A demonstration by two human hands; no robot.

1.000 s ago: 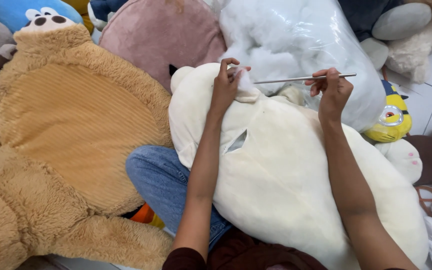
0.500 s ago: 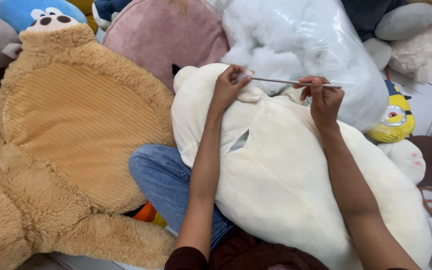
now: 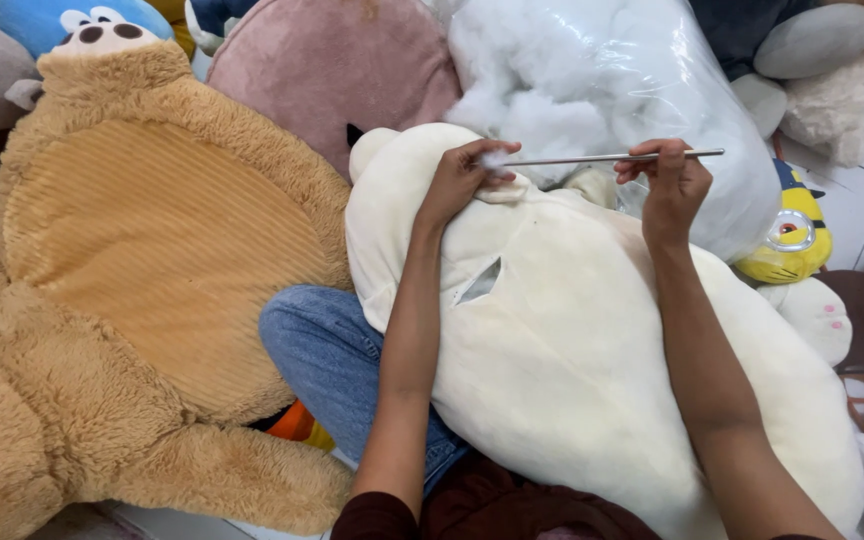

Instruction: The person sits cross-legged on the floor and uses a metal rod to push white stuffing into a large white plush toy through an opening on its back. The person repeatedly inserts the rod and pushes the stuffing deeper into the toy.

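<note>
Left hand (image 3: 460, 180) — wrist bent, fingers pinched on the cream plush toy (image 3: 572, 360) lying across the lap. Right hand (image 3: 674, 185) — fingers clamped on the thin metal rod (image 3: 602, 158), held level.

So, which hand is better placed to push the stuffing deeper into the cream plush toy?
The right hand, probably. It already grips the thin metal rod, whose tip points at the white stuffing tuft. The left hand pinches that tuft at the opening of the cream plush toy, so it is occupied.
</note>
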